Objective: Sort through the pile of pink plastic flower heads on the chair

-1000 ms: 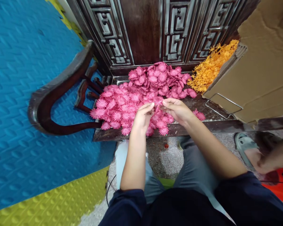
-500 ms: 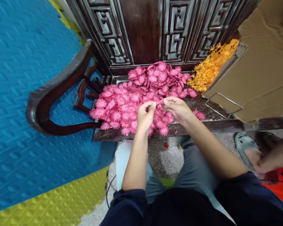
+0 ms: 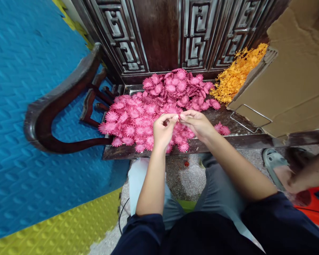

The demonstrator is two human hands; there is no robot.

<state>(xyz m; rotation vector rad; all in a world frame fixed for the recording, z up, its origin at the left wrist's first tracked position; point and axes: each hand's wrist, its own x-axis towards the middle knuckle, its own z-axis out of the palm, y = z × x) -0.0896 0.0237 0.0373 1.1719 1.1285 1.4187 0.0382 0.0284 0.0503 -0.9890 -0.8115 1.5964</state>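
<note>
Over the front of a heap of pink artificial flowers [image 3: 136, 118], my two hands meet fingertip to fingertip. My left hand [image 3: 163, 131] is closed, thumb and forefinger pinched together. My right hand [image 3: 198, 124] is closed in a similar pinch, its fingertips almost touching the left ones. A small bit of pink shows where they meet, but the fingers hide most of it, and I cannot tell it from the flowers behind. The heap lies on a dark wooden bench seat [image 3: 244, 141]. A few loose pink flowers [image 3: 222, 129] lie right of my right hand.
Orange artificial flower pieces [image 3: 230, 79] are piled at the back right, beside a large cardboard sheet [image 3: 289, 85] and a bent metal wire frame [image 3: 251, 118]. The curved wooden armrest [image 3: 61, 102] stands at left, over blue mats [image 3: 23, 170]. Another person's sandalled foot [image 3: 283, 173] is at right.
My fingertips have come closer together, and the pink piece that showed between them is now mostly covered. The whole view has shifted slightly. The flower heaps look the same.
</note>
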